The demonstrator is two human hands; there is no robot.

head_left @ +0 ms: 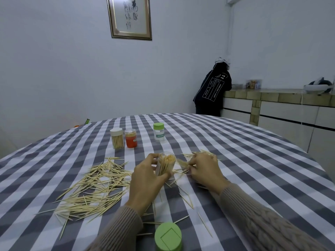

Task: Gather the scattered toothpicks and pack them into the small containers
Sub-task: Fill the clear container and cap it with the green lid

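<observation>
Packing step in hand: left hand grips an open, part-filled clear container tilted above the surface, right hand pinches a small toothpick bundle at its mouth; next move, judged, requires aligned insertion, with loose toothpicks remaining leftward.

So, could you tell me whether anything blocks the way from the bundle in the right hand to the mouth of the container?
Nothing visible does. The left hand holds the clear container tilted, its open mouth toward the right hand, which pinches a toothpick bundle just beside the rim. Its green lid lies near the table edge.
</observation>
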